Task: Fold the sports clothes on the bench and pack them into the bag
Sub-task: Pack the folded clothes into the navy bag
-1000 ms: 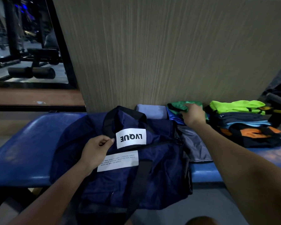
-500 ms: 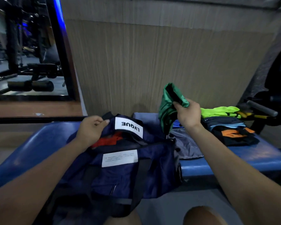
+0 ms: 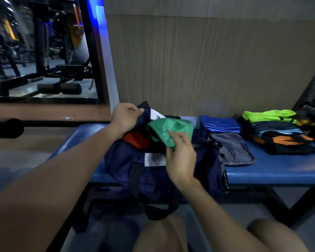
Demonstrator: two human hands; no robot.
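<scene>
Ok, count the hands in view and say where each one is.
2. The left hand grips the bag at its opening edge; the right hand holds the green garment over it.

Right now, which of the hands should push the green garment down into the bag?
Right hand: it already grips the green garment over the bag mouth, while the left hand holds the flap open.

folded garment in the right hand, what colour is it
Green. The folded garment, held by the right hand over the open bag, shows best in the head view.
</scene>
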